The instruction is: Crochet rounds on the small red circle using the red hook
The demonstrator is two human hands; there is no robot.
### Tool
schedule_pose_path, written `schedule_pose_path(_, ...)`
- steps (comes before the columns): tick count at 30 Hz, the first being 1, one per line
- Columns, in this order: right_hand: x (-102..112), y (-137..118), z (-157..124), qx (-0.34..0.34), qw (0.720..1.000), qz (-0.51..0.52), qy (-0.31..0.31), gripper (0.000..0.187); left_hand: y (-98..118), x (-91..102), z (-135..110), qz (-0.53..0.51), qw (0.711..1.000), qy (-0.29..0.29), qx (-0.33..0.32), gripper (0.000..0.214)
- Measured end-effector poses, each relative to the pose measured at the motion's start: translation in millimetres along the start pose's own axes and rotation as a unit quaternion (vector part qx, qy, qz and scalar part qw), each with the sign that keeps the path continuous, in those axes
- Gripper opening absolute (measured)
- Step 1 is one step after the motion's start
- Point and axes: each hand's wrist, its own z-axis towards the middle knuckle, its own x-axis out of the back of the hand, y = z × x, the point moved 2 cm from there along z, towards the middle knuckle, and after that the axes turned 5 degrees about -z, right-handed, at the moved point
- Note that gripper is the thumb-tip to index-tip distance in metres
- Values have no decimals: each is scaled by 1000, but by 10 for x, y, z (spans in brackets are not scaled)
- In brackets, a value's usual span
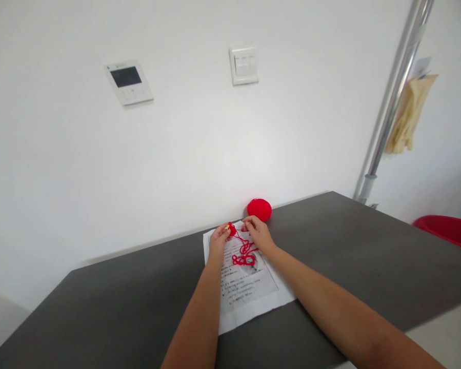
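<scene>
My left hand (218, 236) pinches a small piece of red crochet work (232, 230), with a bit of yellow showing at its edge. Loose red yarn (244, 260) trails from the piece and lies in loops on a printed sheet of paper (249, 302). To the right, my right hand (256, 230) has its fingers drawn together close to the yarn; what they grip is too small to tell. Just behind that hand, a ball of red yarn (259, 209) rests against the wall.
The dark grey table (138, 307) runs along a white wall (184, 154) with a screen panel (128, 82) and a light switch (244, 65). A metal pole (395, 102) and hanging cream gloves (411, 113) are at the right, above a red chair (447, 230).
</scene>
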Motion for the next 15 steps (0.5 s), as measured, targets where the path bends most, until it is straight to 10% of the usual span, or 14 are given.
schedule_pose_path(15,-92,50,9,-21,996,13,-90,31,42,-41,-61,14,999,-30,24,33)
